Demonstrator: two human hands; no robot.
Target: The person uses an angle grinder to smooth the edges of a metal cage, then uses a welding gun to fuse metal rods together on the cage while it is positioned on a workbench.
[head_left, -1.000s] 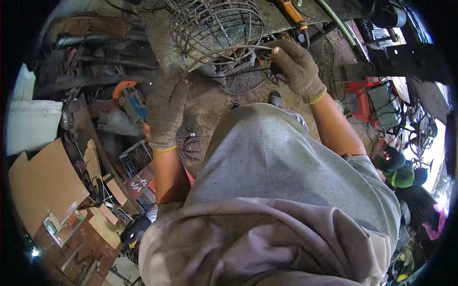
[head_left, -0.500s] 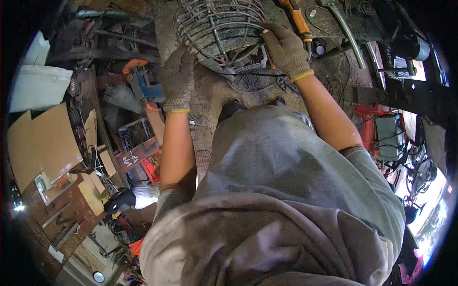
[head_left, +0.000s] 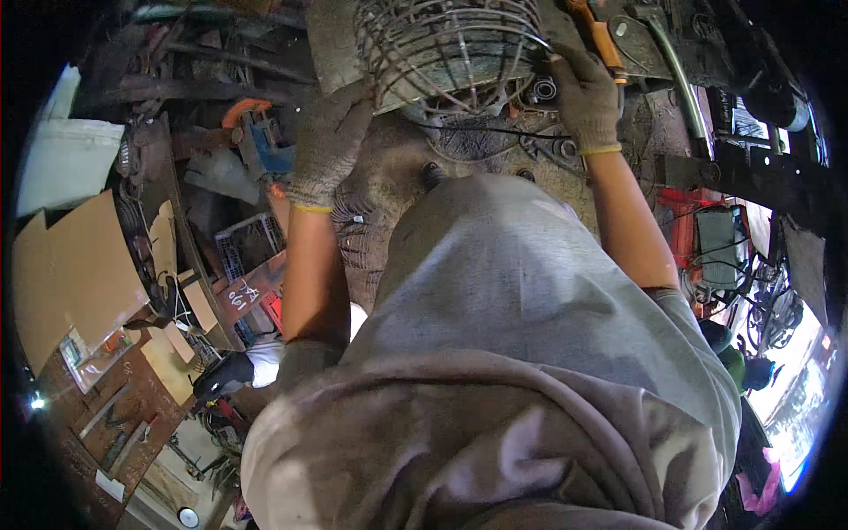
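Head: gloved hands [head_left: 331, 141] grip wire cage [head_left: 450, 44]

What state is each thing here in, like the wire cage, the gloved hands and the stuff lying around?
Wire fan guard: tilted on the workbench, gripped at both sides.
Left hand: gloved, closed on the guard's left rim.
Right hand: gloved, closed on the guard's right rim.
Orange-handled tool: lying beside the right hand.
Cardboard sheets: flattened, lying loose.

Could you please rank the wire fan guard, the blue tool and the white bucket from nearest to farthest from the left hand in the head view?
From the left hand:
1. Wire fan guard, touching it, on its right.
2. Blue tool, just to its left.
3. White bucket, far left.
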